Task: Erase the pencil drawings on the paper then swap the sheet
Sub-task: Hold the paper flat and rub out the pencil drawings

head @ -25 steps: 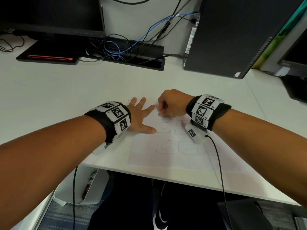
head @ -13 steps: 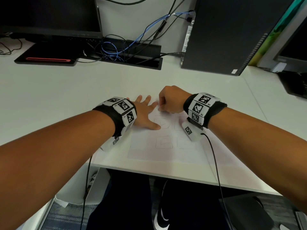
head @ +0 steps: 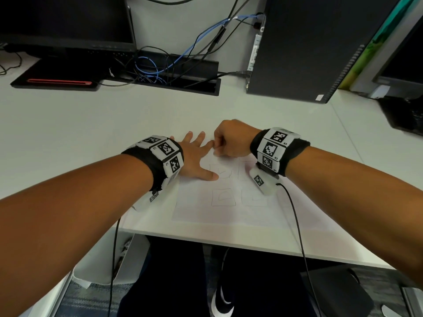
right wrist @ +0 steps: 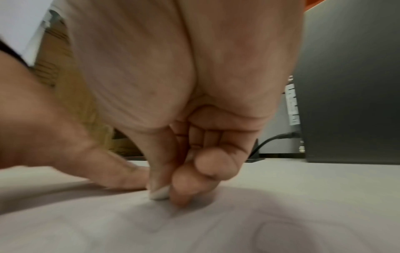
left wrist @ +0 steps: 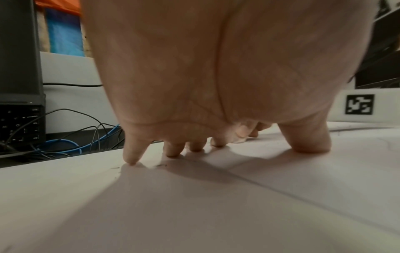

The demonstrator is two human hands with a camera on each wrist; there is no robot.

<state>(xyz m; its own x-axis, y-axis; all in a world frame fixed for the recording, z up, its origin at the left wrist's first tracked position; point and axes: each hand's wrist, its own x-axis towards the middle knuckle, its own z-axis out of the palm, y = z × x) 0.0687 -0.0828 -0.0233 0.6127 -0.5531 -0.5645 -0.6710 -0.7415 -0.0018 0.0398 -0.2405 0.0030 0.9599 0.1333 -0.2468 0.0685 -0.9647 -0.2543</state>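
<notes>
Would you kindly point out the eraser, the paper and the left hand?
eraser (right wrist: 159, 194), right wrist view, its white tip below the fingers.
paper (head: 229, 213), head view, bare near margin.
left hand (head: 194, 156), head view, its back.

**What the views hide or blur**

The eraser (right wrist: 159, 194) shows only as a small white tip below the pinching fingers (right wrist: 184, 193) of the right hand (head: 231, 140); its body is buried in the grip, and the head view hides it altogether behind the knuckles. The right wrist view is smeared with blur, so the pencil drawings (head: 223, 197) near the eraser read there as faint grey streaks. On the paper (head: 199, 209), the squares beside the right hand are partly covered by that hand and its wrist band (head: 272, 152). The left hand (head: 194, 156) covers the paper's far-left corner. The tower computer (head: 309, 46) is cut off by the top edge.
</notes>
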